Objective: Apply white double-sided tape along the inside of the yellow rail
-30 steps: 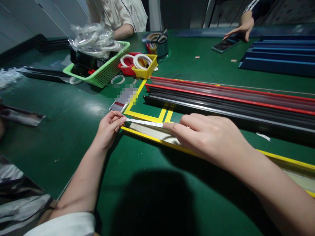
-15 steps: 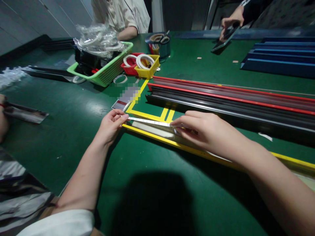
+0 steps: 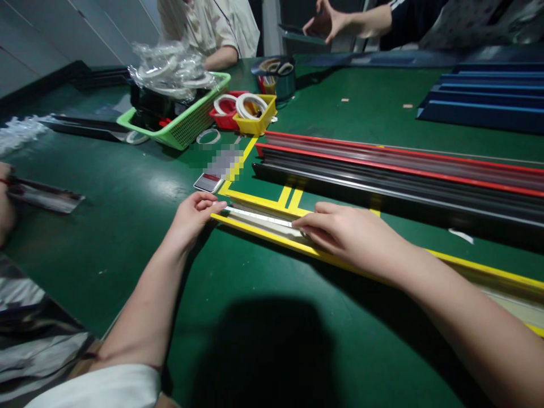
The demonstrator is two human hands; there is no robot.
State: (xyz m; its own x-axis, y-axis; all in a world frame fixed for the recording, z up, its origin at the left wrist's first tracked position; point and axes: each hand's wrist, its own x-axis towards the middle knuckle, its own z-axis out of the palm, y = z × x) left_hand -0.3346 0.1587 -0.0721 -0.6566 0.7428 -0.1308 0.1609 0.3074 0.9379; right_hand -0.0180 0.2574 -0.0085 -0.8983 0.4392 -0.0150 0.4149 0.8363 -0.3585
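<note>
A long pale strip (image 3: 261, 220) lies on the green table (image 3: 127, 187) along a yellow tape line (image 3: 272, 241). My left hand (image 3: 193, 218) pinches the strip's left end between thumb and fingers. My right hand (image 3: 348, 235) rests farther right on the strip, fingers pressed together on it. Just behind lies a stack of long red and black profiles (image 3: 399, 175).
A green basket (image 3: 182, 127) with plastic-wrapped rolls, red and yellow bins (image 3: 244, 113) of tape rolls and a tin with scissors (image 3: 276, 73) stand at the back. Blue profiles (image 3: 484, 96) lie far right. Other people sit across; one person's hand (image 3: 327, 22) is raised.
The strip has been lowered onto the table by the yellow line. My right hand slid slightly along it. The person at the back lifted a phone off the table.
</note>
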